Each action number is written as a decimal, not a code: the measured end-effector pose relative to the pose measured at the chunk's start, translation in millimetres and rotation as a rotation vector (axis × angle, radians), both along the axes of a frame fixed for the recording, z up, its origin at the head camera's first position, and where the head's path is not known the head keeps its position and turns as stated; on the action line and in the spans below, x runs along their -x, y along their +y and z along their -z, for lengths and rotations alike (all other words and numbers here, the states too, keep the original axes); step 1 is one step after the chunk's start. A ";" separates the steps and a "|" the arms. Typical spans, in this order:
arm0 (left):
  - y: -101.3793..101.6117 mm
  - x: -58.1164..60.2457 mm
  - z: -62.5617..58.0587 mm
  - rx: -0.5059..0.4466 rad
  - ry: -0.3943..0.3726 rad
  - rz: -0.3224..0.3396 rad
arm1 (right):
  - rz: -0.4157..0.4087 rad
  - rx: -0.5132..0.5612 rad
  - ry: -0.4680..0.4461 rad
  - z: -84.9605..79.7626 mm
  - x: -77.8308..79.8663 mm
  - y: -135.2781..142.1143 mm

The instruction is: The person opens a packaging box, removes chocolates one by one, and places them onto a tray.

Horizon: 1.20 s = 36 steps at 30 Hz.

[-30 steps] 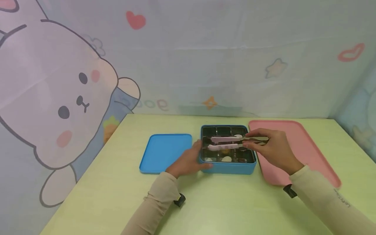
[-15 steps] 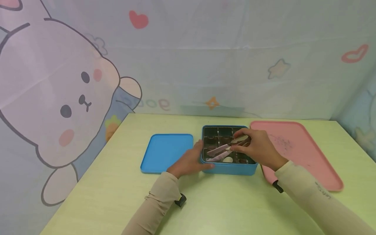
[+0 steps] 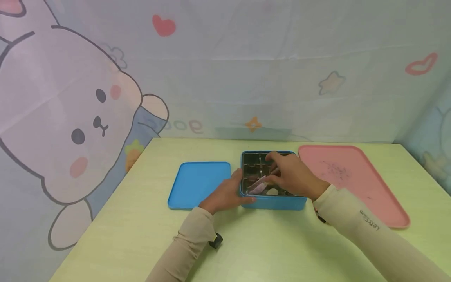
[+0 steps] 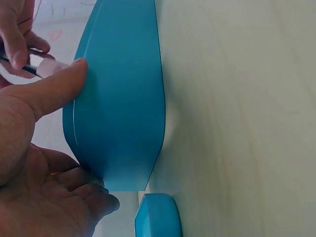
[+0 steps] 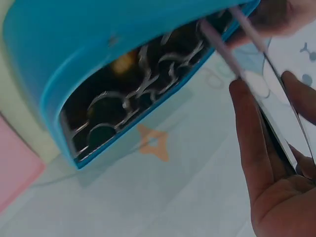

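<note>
Centrally, a blue box (image 3: 278,203) divided into small compartments is set on a pale green table (image 3: 253,250). Its front left corner is held by the left hand (image 3: 225,194), thumb laid against the front, fingers bent at the left side. Metal tongs (image 3: 258,187) with pink ends are pinched between thumb and fingers in the right hand (image 3: 296,175), their ends pointed into the box's front left part; whether anything is caught between them cannot be told. A round white piece (image 3: 272,192) is seen just beside the ends. A flat blue lid (image 3: 199,184) is placed left of the box, and a pink tray (image 3: 373,205) right of it.
</note>
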<state>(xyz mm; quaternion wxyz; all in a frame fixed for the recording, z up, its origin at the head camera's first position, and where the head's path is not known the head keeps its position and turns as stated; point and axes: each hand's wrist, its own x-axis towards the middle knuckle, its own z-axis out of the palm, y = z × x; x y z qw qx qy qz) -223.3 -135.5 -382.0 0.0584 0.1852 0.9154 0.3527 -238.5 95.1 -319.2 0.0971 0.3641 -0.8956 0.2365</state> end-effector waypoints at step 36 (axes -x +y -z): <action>5.2 1.7 0.5 0.039 -0.049 -0.051 | 0.117 0.315 0.003 11.0 3.4 34.7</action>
